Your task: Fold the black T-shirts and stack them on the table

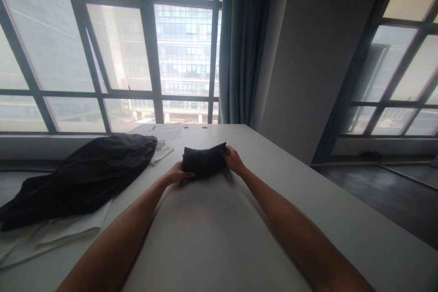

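A folded black cloth (205,162) is held between my two hands, just over the far half of the white table (219,237). My left hand (177,173) grips its left end, thumb along the near side. At the right end my right hand (233,159) pinches the upper corner, the fingers partly behind the fabric. The cloth's right side sits a little higher than its left. What kind of garment or cloth it is cannot be made out.
To the left lies a large heap of black fabric (85,175) on white cloth (73,228). White sheets (167,131) lie at the table's far end, near two dark round holes. Beyond stand windows and a blue-grey curtain (242,45); the table's right edge drops to a dark floor (383,191).
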The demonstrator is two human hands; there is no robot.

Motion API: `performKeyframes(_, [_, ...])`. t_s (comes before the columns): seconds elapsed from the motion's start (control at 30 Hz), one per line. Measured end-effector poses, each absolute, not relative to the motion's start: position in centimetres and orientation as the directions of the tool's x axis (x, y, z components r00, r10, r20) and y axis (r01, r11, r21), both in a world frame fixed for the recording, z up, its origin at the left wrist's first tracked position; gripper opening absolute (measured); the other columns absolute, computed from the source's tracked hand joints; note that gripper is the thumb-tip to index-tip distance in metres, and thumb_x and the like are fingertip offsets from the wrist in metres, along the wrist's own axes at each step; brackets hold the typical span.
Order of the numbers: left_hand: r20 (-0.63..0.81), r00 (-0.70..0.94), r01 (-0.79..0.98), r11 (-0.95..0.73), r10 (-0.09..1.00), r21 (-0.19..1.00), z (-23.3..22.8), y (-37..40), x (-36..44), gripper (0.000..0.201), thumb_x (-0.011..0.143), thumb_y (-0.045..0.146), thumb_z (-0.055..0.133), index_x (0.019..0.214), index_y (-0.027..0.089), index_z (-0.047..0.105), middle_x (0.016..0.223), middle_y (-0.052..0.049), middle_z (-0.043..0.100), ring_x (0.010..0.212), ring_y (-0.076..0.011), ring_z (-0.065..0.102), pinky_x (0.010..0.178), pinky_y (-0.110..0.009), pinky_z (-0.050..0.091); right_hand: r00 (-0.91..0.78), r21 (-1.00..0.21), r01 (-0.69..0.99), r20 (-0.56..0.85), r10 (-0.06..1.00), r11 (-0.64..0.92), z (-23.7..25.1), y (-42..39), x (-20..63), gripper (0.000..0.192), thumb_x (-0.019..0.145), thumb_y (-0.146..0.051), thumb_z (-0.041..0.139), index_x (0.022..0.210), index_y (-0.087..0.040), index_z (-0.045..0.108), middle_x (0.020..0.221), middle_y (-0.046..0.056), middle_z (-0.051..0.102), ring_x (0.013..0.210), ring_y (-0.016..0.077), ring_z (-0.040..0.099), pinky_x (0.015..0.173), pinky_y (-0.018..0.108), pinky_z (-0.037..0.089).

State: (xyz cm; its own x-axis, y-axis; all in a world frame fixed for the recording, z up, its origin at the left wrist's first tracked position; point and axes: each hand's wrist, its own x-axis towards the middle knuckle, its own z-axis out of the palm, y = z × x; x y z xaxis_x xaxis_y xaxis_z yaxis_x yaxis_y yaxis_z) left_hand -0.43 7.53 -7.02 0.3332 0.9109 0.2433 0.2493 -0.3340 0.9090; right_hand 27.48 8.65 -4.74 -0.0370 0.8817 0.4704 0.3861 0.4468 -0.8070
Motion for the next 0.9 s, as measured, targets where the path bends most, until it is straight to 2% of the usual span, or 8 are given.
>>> performKeyframes(0.1, [0.325, 0.222, 0.124, -0.357, 0.919, 0.926, -6.1, 7.3, 0.0, 0.050, 0.055, 0.046, 0.086, 0.088, 0.012, 0.073, 0.083, -0.007, 0.073, 0.081, -0.0260, 0.067, 0.075, -0.037, 0.053, -0.020, -0.830, 0.335, 0.466, 0.885, 0.445, -4.7, 8.8, 27.9, 0.033, 0.082, -0.051, 0.054, 0.094, -0.019, 0.054, 0.088, 0.003, 0.065, 0.084, 0.0195, 0.059, 0.077, 0.031, 0.049])
performKeyframes(0.23, [0.382, 0.028, -0.083, -0.378, 0.924, 0.922, -5.3, 8.0, 0.2, 0.061, 0.053, 0.054, 0.087, 0.093, 0.010, 0.073, 0.087, -0.009, 0.074, 0.083, -0.0249, 0.068, 0.081, -0.038, 0.053, 0.053, -0.866, 0.259, 0.455, 0.889, 0.428, -4.4, 8.9, 28.1, 0.033, 0.080, -0.047, 0.056, 0.097, -0.019, 0.056, 0.094, 0.005, 0.068, 0.090, 0.0212, 0.061, 0.082, 0.033, 0.049])
performKeyframes(0.4, [0.419, -0.087, -0.126, -0.428, 0.904, 0.895, -5.1, 8.7, 0.1, 0.062, 0.054, 0.057, 0.086, 0.091, 0.010, 0.073, 0.083, -0.007, 0.073, 0.079, -0.0233, 0.067, 0.078, -0.037, 0.055, 0.105, -0.913, 0.144, 0.397, 0.912, 0.381, -4.2, 8.7, 28.2, 0.041, 0.075, -0.051, 0.062, 0.099, -0.019, 0.057, 0.085, 0.004, 0.067, 0.082, 0.0204, 0.062, 0.076, 0.033, 0.050])
performKeyframes(0.57, [0.448, -0.038, -0.005, -0.449, 0.893, 0.894, -5.3, 8.8, 0.3, 0.059, 0.057, 0.058, 0.084, 0.090, 0.010, 0.074, 0.080, -0.007, 0.073, 0.083, -0.0263, 0.068, 0.073, -0.035, 0.056, -0.062, -0.907, 0.128, 0.395, 0.916, 0.400, -3.6, 8.1, 28.7, 0.052, 0.059, -0.050, 0.080, 0.097, -0.019, 0.062, 0.079, 0.000, 0.067, 0.075, 0.0181, 0.061, 0.071, 0.031, 0.049])
performKeyframes(0.7, [0.431, -0.018, -0.064, -0.432, 0.902, 0.900, -4.9, 8.8, 0.1, 0.063, 0.059, 0.062, 0.083, 0.094, 0.010, 0.074, 0.081, -0.008, 0.073, 0.081, -0.0260, 0.068, 0.073, -0.035, 0.056, 0.074, -0.895, 0.140, 0.437, 0.897, 0.424, -3.1, 8.1, 28.8, 0.043, 0.067, -0.056, 0.073, 0.084, -0.017, 0.066, 0.078, 0.001, 0.067, 0.077, 0.0193, 0.061, 0.072, 0.032, 0.050])
performKeyframes(0.77, [0.392, 0.078, -0.126, -0.381, 0.917, 0.916, -4.4, 8.5, -0.4, 0.064, 0.058, 0.060, 0.085, 0.096, 0.010, 0.074, 0.081, -0.008, 0.073, 0.080, -0.0255, 0.069, 0.074, -0.036, 0.057, 0.085, -0.915, 0.096, 0.400, 0.912, 0.392, -2.7, 7.8, 29.0, 0.041, 0.068, -0.054, 0.073, 0.085, -0.017, 0.067, 0.079, 0.002, 0.069, 0.081, 0.0210, 0.063, 0.074, 0.033, 0.051])
performKeyframes(0.83, [0.288, 0.286, -0.118, -0.265, 0.914, 0.957, -3.9, 7.9, -1.2, 0.060, 0.056, 0.052, 0.089, 0.096, 0.010, 0.074, 0.082, -0.009, 0.073, 0.081, -0.0261, 0.070, 0.075, -0.038, 0.057, -0.089, -0.959, 0.045, 0.275, 0.957, 0.280, -2.2, 7.2, 29.5, 0.039, 0.065, -0.048, 0.078, 0.086, -0.016, 0.068, 0.080, 0.003, 0.071, 0.083, 0.0225, 0.066, 0.077, 0.033, 0.052])
performKeyframes(0.9, [0.145, 0.491, -0.024, -0.154, 0.859, 0.988, -3.5, 7.2, -2.2, 0.053, 0.055, 0.042, 0.091, 0.095, 0.011, 0.076, 0.081, -0.010, 0.073, 0.081, -0.0273, 0.071, 0.073, -0.038, 0.058, -0.377, -0.994, 0.046, 0.074, 0.923, 0.098, -1.5, 6.3, 30.4, 0.040, 0.060, -0.040, 0.084, 0.087, -0.015, 0.069, 0.083, 0.006, 0.072, 0.085, 0.0238, 0.069, 0.081, 0.034, 0.053])
